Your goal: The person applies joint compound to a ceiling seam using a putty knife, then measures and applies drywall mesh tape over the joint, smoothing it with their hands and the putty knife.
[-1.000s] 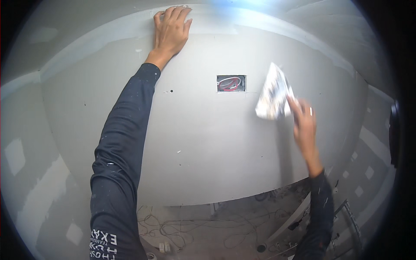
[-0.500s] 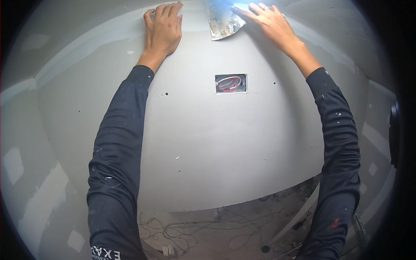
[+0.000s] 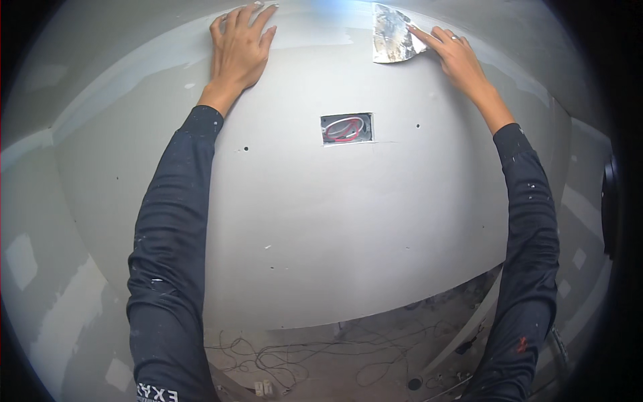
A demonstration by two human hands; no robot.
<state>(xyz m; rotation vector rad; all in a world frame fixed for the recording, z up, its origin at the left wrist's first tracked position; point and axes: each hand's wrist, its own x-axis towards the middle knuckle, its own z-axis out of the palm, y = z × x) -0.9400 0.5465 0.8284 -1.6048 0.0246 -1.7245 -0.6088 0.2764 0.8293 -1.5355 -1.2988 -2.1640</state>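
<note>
At the top of the wall, my right hand (image 3: 462,63) grips a drywall taping knife (image 3: 394,35), its index finger laid along the smeared metal blade. The blade lies against the wall close to the upper corner joint. The knife's handle is hidden by my fingers. My left hand (image 3: 238,53) rests with spread fingers against the wall near the same joint, holding nothing I can see. Between the hands runs a pale band of joint compound (image 3: 315,37), which ends a little short of the blade.
Below the hands, a rectangular cutout (image 3: 346,128) in the plasterboard (image 3: 321,221) shows coiled red and white wires. Several small screw spots dot the board. Past its lower edge, loose cables (image 3: 268,355) lie on the floor. Compound patches (image 3: 70,311) mark the left wall.
My right hand has carried the taping knife to the right along the top of the wall, exposing more of the compound band. The left hand has shifted slightly left.
</note>
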